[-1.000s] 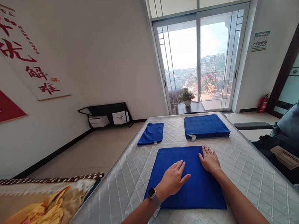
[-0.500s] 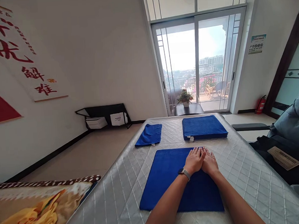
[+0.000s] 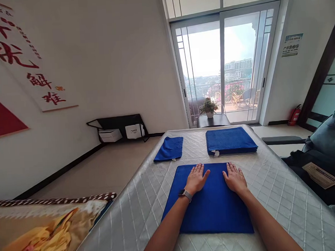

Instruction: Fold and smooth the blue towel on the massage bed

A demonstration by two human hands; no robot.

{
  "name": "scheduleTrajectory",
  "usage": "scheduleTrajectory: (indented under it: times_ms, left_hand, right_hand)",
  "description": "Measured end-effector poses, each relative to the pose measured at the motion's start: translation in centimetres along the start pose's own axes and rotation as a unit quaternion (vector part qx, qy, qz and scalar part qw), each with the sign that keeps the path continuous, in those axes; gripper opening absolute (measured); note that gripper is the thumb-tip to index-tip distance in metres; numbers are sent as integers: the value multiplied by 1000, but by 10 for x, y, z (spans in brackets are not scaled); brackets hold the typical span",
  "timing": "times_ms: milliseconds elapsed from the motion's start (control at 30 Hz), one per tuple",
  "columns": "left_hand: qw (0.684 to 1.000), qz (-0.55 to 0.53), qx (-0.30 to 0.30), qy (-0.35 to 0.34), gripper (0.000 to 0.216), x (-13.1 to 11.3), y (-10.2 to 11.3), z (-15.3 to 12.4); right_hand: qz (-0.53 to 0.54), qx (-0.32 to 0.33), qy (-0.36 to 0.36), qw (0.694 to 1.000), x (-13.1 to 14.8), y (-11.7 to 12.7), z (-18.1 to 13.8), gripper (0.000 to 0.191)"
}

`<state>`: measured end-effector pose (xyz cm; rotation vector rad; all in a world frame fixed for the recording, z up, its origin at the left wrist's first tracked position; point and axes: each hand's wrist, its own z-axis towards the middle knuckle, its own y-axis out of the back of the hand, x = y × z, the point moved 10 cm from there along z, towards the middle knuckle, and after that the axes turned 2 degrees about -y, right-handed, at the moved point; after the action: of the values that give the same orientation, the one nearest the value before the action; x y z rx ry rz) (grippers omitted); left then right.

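Note:
A folded blue towel [image 3: 212, 206] lies flat on the quilted grey mattress [image 3: 276, 194] in front of me. My left hand [image 3: 197, 178], with a watch on its wrist, rests palm down with fingers stretched out on the towel's far left part. My right hand [image 3: 234, 179] lies flat and open on the far right part, a hand's width from the left one. Further away lie a small folded blue towel [image 3: 169, 149] at the left and a larger stack of folded blue towels [image 3: 230, 140] at the right.
A patterned blanket [image 3: 40, 231] covers the near left corner. A small table with a potted plant [image 3: 209, 108] stands before the sliding glass door. A dark chair [image 3: 322, 150] with a paper card is at the right. A black rack with white boxes [image 3: 119, 133] sits by the left wall.
My left hand slid from the towel's middle up beside my right hand, then moved left along the far edge. My right hand has stayed in place.

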<state>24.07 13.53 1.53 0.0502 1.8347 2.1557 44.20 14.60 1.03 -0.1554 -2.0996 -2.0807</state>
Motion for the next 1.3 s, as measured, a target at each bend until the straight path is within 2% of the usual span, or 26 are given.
scheduleTrajectory:
  times_ms: [233,367,500,1100,1300]
  left_hand:
    - [997,27,-16,74,74,100,15,-32]
    - [994,15,-24,107,75,130,19,-46]
    - [993,11,-42,113,75,134,21,-49]
    - [992,-7,-33,117,86,126,27,-52]
    - [992,-4,-43,117,83,125,29,-52]
  right_hand:
    - [-3,-2,0,1000,-1,-3,2,71]
    - [-16,-9,-2,1000,-2,-2,2,71]
    - [-21,-7,0,1000,-1,-2,2,71]
    - [-31,5,-3,1000,1,2,0,70]
    - [-30,1,0,1000,1,1,0,70]
